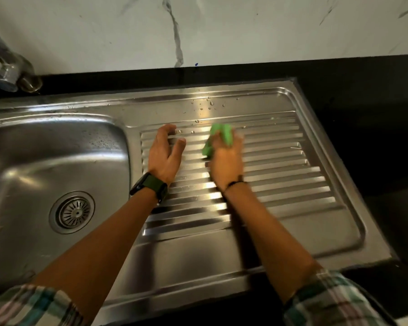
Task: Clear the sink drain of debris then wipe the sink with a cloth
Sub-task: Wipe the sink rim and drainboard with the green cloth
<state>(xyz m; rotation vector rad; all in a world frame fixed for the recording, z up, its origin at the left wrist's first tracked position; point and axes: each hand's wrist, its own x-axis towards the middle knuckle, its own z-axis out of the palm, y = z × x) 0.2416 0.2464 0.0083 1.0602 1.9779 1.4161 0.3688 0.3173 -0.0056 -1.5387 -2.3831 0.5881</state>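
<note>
Right grip clenches green cloth on drainboard; left grip loose, empty.

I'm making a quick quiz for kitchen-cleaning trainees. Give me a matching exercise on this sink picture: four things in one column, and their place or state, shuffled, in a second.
Column 1
1. green cloth
2. left hand
3. drain strainer
4. tap

Column 2
A. at the far left, behind the basin
B. gripped by the right hand on the ribbed drainboard
C. set in the basin floor
D. open and holding nothing, over the drainboard's left side

Pairs: 1-B, 2-D, 3-C, 4-A
</note>
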